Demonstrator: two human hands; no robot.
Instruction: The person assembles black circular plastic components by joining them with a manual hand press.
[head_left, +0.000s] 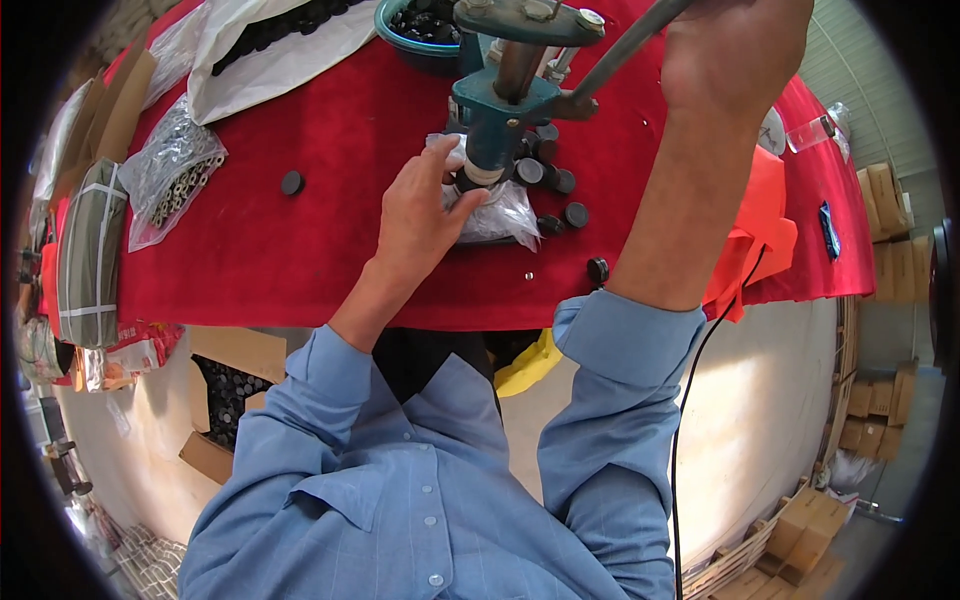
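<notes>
Right hand [737, 50] raised close to the camera, at the upper end of the steel lever [632, 48]; fingers run out of frame, so cannot tell whether they are closed on it. Left hand [425, 205] low at the dark green press [493, 132], thumb near, forefinger far, seemingly pinching a small black cap [464, 183] just under the pale ram tip [484, 175].

Judgement on the pressing step: seat the piece flat and centred, then draw the fingertips well out from under the tip before any weight goes on the lever. An even pull should serve better than a jerk; a tilted piece could skew or crack.

Cap itself: mostly hidden by thumb and tip; only a dark side shows. Loose caps [530, 172] right of the press are short, round, black, greyish on the flat face.

Outward: crumpled clear plastic bag [512, 215] just right of the left hand; red-covered bench [260, 262] beneath; one stray cap [292, 183] well left; teal bowl [424, 59] of black pieces, far side.
</notes>
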